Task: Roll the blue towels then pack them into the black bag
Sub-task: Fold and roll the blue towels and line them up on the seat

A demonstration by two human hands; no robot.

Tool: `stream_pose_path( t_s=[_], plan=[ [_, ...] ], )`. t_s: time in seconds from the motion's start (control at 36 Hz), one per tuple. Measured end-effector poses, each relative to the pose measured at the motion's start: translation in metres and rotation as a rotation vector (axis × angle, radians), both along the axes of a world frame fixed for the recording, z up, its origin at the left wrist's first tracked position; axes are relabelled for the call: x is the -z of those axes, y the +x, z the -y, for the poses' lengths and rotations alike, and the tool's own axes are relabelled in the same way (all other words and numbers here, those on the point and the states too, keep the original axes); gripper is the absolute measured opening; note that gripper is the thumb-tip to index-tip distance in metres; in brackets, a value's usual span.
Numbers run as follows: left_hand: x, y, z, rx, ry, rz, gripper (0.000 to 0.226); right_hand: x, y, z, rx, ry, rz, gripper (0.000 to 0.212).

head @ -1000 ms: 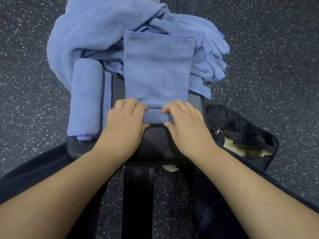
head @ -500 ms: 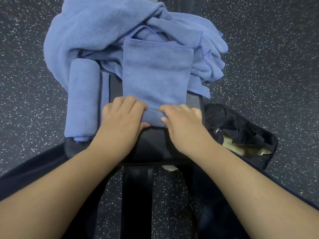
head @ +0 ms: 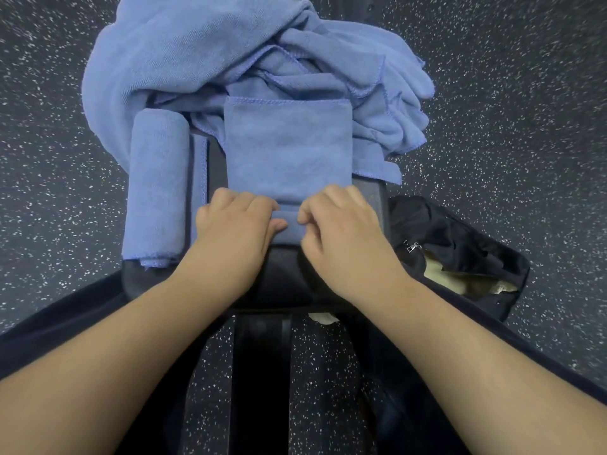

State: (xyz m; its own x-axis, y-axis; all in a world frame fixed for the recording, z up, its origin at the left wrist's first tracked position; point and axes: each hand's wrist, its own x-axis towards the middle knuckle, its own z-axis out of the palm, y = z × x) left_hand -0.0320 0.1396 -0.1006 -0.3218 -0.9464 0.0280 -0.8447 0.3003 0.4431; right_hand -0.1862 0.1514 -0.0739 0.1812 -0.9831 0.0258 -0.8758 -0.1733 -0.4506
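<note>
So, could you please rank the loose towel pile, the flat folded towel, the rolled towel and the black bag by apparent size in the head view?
1. Loose towel pile, clearly largest.
2. Flat folded towel and black bag: look alike, and the bag is partly hidden, so unranked.
3. Rolled towel, smallest.

Soft matt terry-cloth blue towels (head: 285, 152), smooth padded bench (head: 282, 274) — black fabric bag (head: 460, 244), speckled rubbery floor (head: 525, 126)

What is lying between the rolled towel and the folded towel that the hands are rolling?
In the head view, a flat blue towel strip and a bare stretch of black bench lie between the rolled towel and the folded towel.
</note>
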Motion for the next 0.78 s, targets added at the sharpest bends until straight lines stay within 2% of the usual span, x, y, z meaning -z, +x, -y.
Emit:
stream_pose_path(
  t_s=[0.17, 0.25, 0.33, 0.39, 0.44, 0.5, 0.64, 0.69, 0.78],
  plan=[
    [-0.001, 0.003, 0.001, -0.039, -0.039, 0.017, 0.038, 0.001, -0.004, -0.005, -0.090, 0.042, -0.186, 0.039],
    [-0.006, 0.001, -0.001, -0.023, -0.088, -0.035, 0.022, 0.004, -0.006, -0.003, -0.093, 0.048, -0.170, 0.042],
    [-0.008, 0.000, -0.002, -0.004, -0.084, -0.061, 0.011, 0.005, -0.008, -0.002, -0.120, 0.079, -0.130, 0.036],
    [-0.008, 0.002, -0.001, -0.004, -0.060, -0.060, 0.015, 0.002, -0.009, -0.001, -0.133, 0.125, -0.105, 0.030],
    [-0.009, 0.004, 0.000, 0.008, -0.022, -0.055, 0.032, -0.002, -0.009, 0.002, -0.154, 0.196, -0.108, 0.026],
    [-0.010, 0.006, 0.000, 0.036, 0.006, -0.044, 0.044, -0.005, -0.008, 0.003, -0.182, 0.268, -0.142, 0.030],
    [-0.003, 0.008, 0.000, 0.067, 0.042, -0.008, 0.054, -0.007, -0.004, 0.004, -0.215, 0.345, -0.126, 0.033],
    [-0.002, 0.008, 0.000, 0.053, 0.026, -0.056, 0.046, -0.003, -0.003, 0.003, -0.202, 0.301, -0.138, 0.030],
    [-0.003, 0.006, -0.001, 0.049, 0.008, -0.079, 0.041, 0.002, -0.002, 0.000, -0.089, 0.097, -0.114, 0.025]
  ],
)
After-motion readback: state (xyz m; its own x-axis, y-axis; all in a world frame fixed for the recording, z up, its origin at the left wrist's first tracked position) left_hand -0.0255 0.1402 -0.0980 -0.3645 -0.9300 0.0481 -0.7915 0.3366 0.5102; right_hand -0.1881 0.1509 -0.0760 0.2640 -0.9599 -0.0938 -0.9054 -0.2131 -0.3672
